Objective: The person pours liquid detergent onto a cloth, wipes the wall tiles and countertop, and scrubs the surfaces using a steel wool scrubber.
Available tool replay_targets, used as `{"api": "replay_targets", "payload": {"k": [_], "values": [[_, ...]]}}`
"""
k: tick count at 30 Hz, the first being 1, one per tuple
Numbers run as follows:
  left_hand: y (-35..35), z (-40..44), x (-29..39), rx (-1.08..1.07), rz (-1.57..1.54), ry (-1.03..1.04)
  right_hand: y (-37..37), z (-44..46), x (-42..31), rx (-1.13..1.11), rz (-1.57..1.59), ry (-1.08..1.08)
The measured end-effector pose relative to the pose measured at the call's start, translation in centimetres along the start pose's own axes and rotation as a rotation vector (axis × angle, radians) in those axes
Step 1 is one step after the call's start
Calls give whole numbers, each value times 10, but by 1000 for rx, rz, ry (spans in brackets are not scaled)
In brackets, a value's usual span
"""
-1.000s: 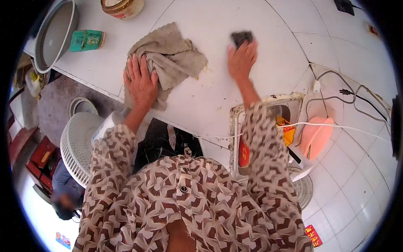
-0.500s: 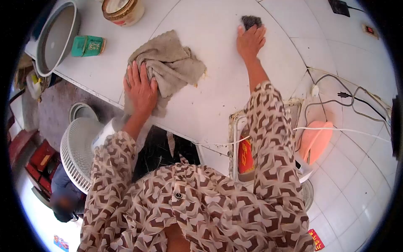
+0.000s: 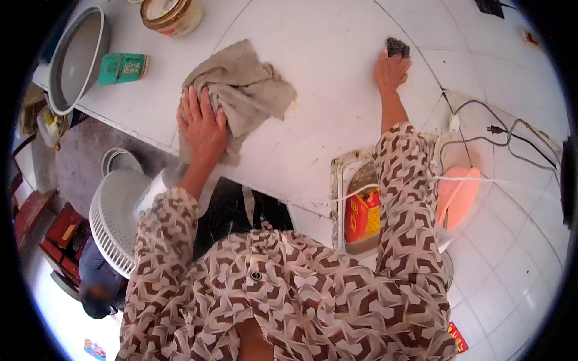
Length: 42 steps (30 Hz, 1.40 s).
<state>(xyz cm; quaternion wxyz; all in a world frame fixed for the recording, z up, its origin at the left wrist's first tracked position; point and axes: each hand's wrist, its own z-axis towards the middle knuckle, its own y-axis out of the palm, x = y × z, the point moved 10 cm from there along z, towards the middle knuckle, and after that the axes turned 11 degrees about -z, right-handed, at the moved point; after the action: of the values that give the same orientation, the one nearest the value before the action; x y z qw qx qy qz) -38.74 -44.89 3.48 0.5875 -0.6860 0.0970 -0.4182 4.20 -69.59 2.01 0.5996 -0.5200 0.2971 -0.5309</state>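
My left hand [image 3: 203, 129] lies with its fingers stretched out on a crumpled grey-brown cloth [image 3: 247, 93], which rests on the white tabletop [image 3: 325, 78]. Off to the right, my right hand [image 3: 391, 72] presses a dark scouring pad [image 3: 398, 47] on the same surface, its fingers bent over the pad's near edge. Small yellowish bits show beside the cloth's right corner.
At the upper left are a grey basin [image 3: 78, 60], a green box [image 3: 122, 68] and a round tub [image 3: 171, 15]. A sink [image 3: 338, 198] holds a red and yellow packet [image 3: 363, 213]. Cables and a pink basin [image 3: 456, 195] lie right. A fan [image 3: 114, 210] and a seated person [image 3: 99, 271] are lower left.
My right hand has moved to the right with the scouring pad, going up and then back down a little. My left hand has stayed on the cloth. More of the packet in the sink shows.
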Motion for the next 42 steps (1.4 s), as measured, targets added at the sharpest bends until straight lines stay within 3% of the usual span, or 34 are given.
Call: {"api": "replay_targets", "payload": {"k": [2, 4, 8, 11, 12, 14, 16, 19, 22, 26, 28, 30, 33, 36, 39, 42], "values": [[-1, -1, 1, -12, -10, 0, -8, -50, -28, -256, 154, -55], [1, -1, 1, 17, -18, 35, -48, -140, -77, -133, 146, -257], [1, -4, -5, 56, -99, 102, -124, -328, -141, -524, 287, -665], [4, 7, -14, 87, -195, 167, -119, -356, -144, -579, 318, -905], [6, 5, -17, 76, -234, 181, -95, -318, -139, -522, 284, -690], [-2, 17, -28, 139, -324, 180, -100, -241, -137, -274, 258, -514], [1, 18, -53, 116, -413, 110, -92, -230, -148, -201, 272, -463], [7, 19, -100, 304, -648, -302, -100, -298, -162, -434, 365, -611], [10, 9, -89, 266, -457, -222, -96, -279, -159, -349, 205, -675], [4, 1, -64, 334, -251, -122, -96, -229, -169, -239, 316, -438], [12, 5, -65, 327, -199, -160, -89, -276, -179, -393, 277, -544], [14, 1, -60, 324, -187, -174, -117, -311, -186, -428, 430, -733], [6, 0, -56, 325, -189, -173, -94, -254, -196, -231, 232, -711], [8, -1, -59, 353, -189, -166, -100, -221, -202, -224, 282, -498], [9, -2, -57, 328, -162, -176, -115, -291, -196, -370, 339, -737], [-2, 0, -52, 324, -194, -164, -99, -269, -187, -291, 187, -716]]}}
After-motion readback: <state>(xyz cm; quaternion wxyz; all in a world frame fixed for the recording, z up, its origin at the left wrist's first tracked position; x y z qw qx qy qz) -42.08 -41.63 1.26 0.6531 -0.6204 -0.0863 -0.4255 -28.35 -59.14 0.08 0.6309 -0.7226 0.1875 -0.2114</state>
